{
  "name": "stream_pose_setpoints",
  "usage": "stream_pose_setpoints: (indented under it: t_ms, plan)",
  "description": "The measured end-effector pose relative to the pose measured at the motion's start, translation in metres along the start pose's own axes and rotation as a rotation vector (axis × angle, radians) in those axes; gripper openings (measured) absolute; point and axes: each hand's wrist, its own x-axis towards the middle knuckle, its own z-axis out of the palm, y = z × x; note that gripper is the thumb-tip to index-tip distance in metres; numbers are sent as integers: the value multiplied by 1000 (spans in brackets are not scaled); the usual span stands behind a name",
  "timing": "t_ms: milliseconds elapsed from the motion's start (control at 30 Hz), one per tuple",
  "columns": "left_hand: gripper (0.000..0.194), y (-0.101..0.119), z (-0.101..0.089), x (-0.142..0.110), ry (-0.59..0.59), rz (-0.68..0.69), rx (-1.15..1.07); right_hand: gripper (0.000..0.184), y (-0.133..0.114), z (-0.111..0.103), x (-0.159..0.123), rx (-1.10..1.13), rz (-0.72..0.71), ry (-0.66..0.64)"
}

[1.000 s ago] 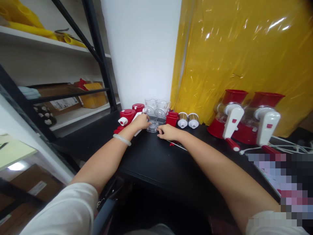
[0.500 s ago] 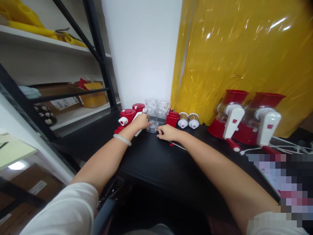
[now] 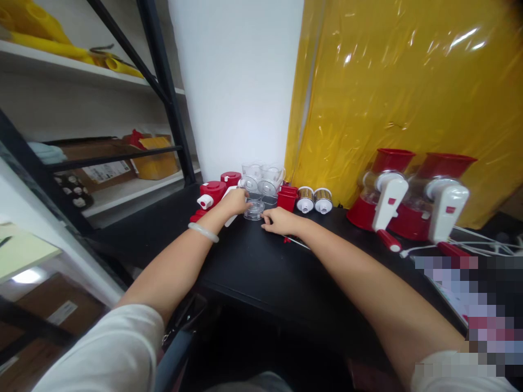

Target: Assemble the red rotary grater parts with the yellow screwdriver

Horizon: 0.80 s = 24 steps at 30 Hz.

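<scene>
One black table [image 3: 253,261] under the clear dish [image 3: 254,212]; 2 red/white grinders [image 3: 390,201] well R of it. L hand [image 3: 236,201] at dish's L side, R hand [image 3: 281,222] near its R, both w/ fingers curled; grip unclear, can't tell. Prob. handling step. Dish: round, low, see-thru, looks upright.

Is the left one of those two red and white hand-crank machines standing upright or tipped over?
Upright. The left red and white hand-crank machine has its red base on the black table and its red hopper on top.
</scene>
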Motion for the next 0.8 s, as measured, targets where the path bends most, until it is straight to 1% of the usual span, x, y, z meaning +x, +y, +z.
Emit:
stream_pose_setpoints:
  t_ms: [167,467,667,800]
  plan:
    - [40,2,-1,-1,-7,10,52,33,-1,0,1,33,14,-20]
    - [41,2,-2,-3,-21,3,26,32,-2,0,0,35,8,-22]
    - [43,3,-2,-3,0,19,42,27,-4,-2,-1,33,30,-28]
    - [38,7,-6,-6,50,30,97,25,-3,-5,-1,69,28,-1]
